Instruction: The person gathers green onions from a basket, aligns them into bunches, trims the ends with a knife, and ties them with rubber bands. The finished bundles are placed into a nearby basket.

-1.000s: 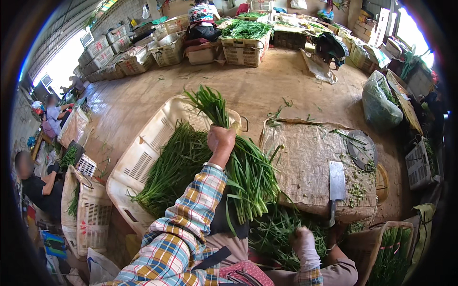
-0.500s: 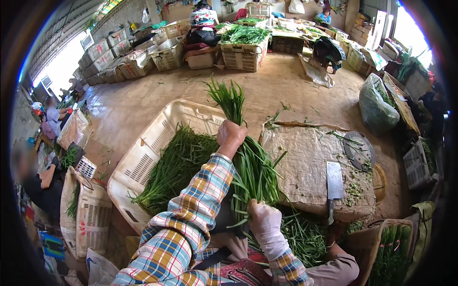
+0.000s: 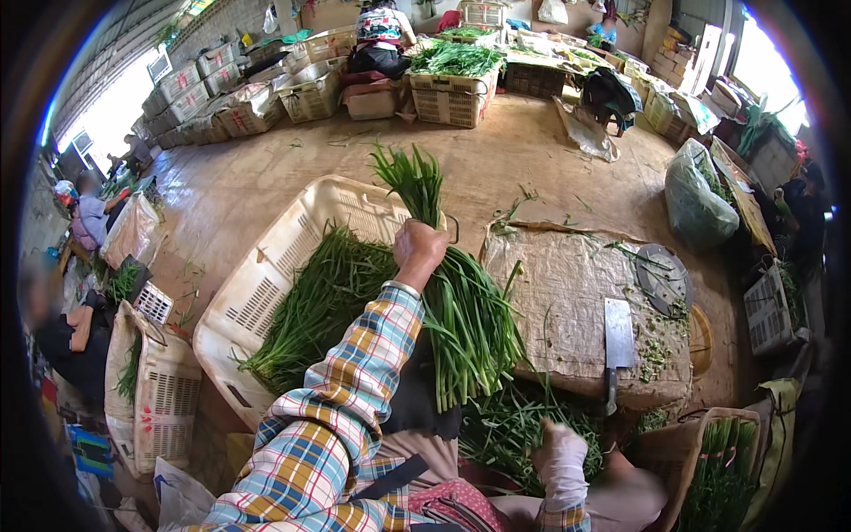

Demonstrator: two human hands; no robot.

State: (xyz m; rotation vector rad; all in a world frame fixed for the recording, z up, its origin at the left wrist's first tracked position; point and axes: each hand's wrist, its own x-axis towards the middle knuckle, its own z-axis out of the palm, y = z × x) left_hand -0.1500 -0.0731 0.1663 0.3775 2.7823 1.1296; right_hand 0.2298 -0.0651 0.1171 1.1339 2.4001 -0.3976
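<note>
My left hand (image 3: 418, 252) is closed around a bunch of garlic chives (image 3: 465, 324), gripping it below the cut-looking leaf tops. The long green leaves and pale stalk ends hang down toward my lap. Lower right, my right hand (image 3: 560, 450), with a white covering over the wrist, is apart from the bunch. It is over a heap of loose green leaves (image 3: 505, 434), and its fingers are too blurred to read. More chives (image 3: 324, 301) lie piled inside a large pale plastic crate (image 3: 257, 257) on the left.
Right of the bunch, a cloth-covered block (image 3: 550, 293) bears a cleaver (image 3: 618, 346), a round grey disc (image 3: 663, 279) and green scraps. A crate of bundled chives (image 3: 722, 461) stands lower right, a filled plastic bag (image 3: 700, 199) beyond. Other people sit at left and far back.
My right hand has let go of the bunch's lower part and moved down and right to the loose leaves. My left hand still holds the bunch, whose stalks now hang free.
</note>
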